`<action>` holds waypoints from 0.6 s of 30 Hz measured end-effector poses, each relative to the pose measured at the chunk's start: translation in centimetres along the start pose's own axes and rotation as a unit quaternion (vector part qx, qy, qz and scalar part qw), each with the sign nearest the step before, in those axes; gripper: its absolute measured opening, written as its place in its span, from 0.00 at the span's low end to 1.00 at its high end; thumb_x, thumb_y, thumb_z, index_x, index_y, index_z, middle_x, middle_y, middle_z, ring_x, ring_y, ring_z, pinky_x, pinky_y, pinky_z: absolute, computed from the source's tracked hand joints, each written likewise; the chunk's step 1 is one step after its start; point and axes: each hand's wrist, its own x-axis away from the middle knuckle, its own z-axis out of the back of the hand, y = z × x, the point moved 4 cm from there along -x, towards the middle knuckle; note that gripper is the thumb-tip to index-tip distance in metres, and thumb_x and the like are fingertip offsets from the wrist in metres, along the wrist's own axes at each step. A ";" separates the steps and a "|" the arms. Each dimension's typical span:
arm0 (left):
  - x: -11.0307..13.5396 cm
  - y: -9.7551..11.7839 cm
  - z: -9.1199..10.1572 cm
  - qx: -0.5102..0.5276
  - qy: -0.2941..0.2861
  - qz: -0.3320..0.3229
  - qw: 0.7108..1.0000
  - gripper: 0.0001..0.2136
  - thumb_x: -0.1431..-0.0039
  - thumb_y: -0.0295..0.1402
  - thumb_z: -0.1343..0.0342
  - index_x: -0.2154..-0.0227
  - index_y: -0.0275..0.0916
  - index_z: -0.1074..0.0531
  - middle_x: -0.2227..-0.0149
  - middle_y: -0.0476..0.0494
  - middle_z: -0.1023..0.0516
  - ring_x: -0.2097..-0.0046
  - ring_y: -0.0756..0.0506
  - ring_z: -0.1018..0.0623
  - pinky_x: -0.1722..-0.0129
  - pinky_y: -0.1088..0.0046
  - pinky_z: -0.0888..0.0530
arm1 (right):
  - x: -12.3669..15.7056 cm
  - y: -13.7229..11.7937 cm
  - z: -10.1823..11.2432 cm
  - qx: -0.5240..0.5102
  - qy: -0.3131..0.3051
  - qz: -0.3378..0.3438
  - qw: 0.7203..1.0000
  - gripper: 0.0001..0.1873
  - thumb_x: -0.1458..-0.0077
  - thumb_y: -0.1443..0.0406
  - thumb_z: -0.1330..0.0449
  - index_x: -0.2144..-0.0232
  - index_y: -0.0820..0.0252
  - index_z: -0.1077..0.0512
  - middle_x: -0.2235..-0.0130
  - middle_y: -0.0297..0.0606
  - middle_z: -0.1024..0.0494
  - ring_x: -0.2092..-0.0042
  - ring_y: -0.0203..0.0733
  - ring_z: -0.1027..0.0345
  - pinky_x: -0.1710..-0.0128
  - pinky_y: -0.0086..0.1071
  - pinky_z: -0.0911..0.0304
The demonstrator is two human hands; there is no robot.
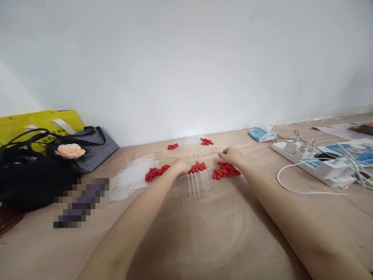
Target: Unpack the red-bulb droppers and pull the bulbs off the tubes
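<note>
A row of thin clear glass tubes (190, 187) lies side by side on the table, with several red rubber bulbs (197, 168) at its far end. My left hand (182, 166) is at the far left end of this row, fingers curled downward. What it grips is hidden. My right hand (231, 155) hovers just beyond a pile of loose red bulbs (225, 171), thumb and fingers pinched together; anything between them is too small to make out. Another heap of red bulbs (155, 172) is partly behind my left forearm.
Clear plastic bags (132, 177) lie left of the tubes. Farther back are small groups of red bulbs (206, 141) and more tubes (192, 141). A white power strip (311, 165) with cables and a blue tissue pack (261, 134) are right; a striped bag (97, 149) is left.
</note>
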 end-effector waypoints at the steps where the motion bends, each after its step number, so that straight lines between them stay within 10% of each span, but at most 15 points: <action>1: -0.3 0.2 -0.1 -0.007 -0.008 0.002 1.000 0.10 0.55 0.28 0.50 0.87 0.35 0.33 0.86 0.44 0.31 0.79 0.47 0.29 0.78 0.75 0.36 | 0.0 0.0 0.0 -0.003 0.006 0.002 1.000 0.13 0.54 0.59 0.46 0.77 0.60 0.27 0.75 0.39 0.26 0.73 0.37 0.34 0.77 0.27 0.48; 13: 5.1 -1.0 2.6 -0.063 0.083 -0.097 0.990 0.13 0.44 0.35 0.60 0.73 0.36 0.33 0.74 0.43 0.28 0.71 0.46 0.29 0.74 0.74 0.37 | 2.2 -4.1 0.5 -0.094 0.087 0.140 0.982 0.12 0.49 0.60 0.50 0.71 0.61 0.30 0.72 0.36 0.28 0.70 0.36 0.36 0.69 0.27 0.44; 18: 8.4 -4.2 1.3 -0.172 0.212 -0.234 0.933 0.09 0.41 0.30 0.62 0.67 0.36 0.36 0.66 0.42 0.29 0.63 0.45 0.29 0.70 0.72 0.35 | 6.8 -7.9 1.0 -0.117 0.207 0.386 0.891 0.23 0.51 0.58 0.47 0.53 0.62 0.38 0.55 0.47 0.33 0.55 0.45 0.40 0.57 0.38 0.47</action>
